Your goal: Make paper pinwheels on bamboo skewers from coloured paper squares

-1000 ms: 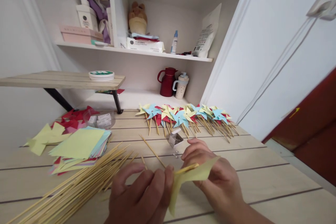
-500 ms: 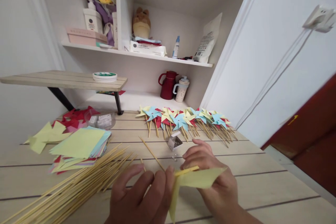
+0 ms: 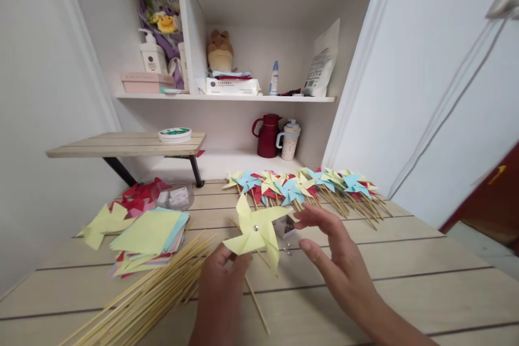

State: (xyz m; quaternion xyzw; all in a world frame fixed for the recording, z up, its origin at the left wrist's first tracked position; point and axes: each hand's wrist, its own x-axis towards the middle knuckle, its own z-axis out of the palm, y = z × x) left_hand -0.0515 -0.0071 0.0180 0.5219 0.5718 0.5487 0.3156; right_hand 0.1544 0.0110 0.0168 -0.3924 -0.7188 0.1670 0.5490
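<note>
Left hand [image 3: 221, 275] grip clamped on yellow pinwheel [image 3: 256, 231] stick, right hand [image 3: 330, 251] fingers apart beside it, above bench [image 3: 405, 281], skewers [image 3: 154, 294] left

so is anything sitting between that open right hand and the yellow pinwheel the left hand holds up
Nothing visible does. The right hand is open beside the yellow pinwheel, with only bare air between them; the left hand grips its stick from below.

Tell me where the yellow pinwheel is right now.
In the head view, the yellow pinwheel is low centre, held up by the left hand, with the open right hand just beside it.
</note>
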